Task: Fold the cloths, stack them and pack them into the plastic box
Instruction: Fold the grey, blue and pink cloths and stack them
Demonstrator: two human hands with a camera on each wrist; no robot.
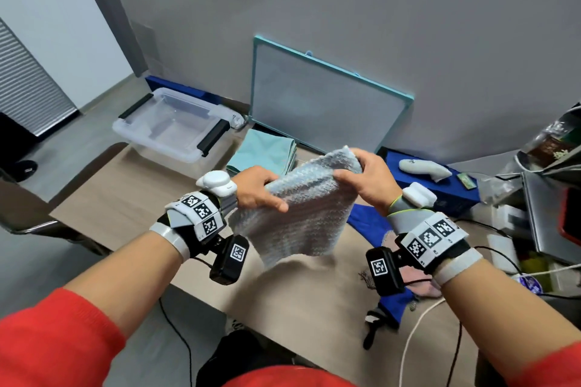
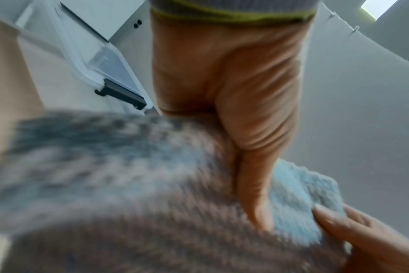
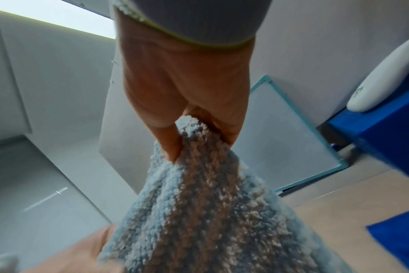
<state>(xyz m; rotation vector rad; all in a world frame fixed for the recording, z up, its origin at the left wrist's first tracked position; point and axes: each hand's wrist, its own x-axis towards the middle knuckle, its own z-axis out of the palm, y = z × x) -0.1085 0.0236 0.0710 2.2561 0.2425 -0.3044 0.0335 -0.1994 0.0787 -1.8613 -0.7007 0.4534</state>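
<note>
A fluffy grey cloth hangs in the air above the table, held by its upper edge. My left hand grips the left part of that edge, thumb lying across the cloth. My right hand pinches the right corner of the cloth between thumb and fingers. Folded teal cloths lie in a stack at the back of the table. The clear plastic box with black latches stands open at the back left. A blue cloth lies on the table under my right wrist.
A teal-framed board leans on the wall behind the stack. A blue box with a white object on it sits at the right. Cables, a pink cloth and clutter fill the right side. The wooden table edge is near my body.
</note>
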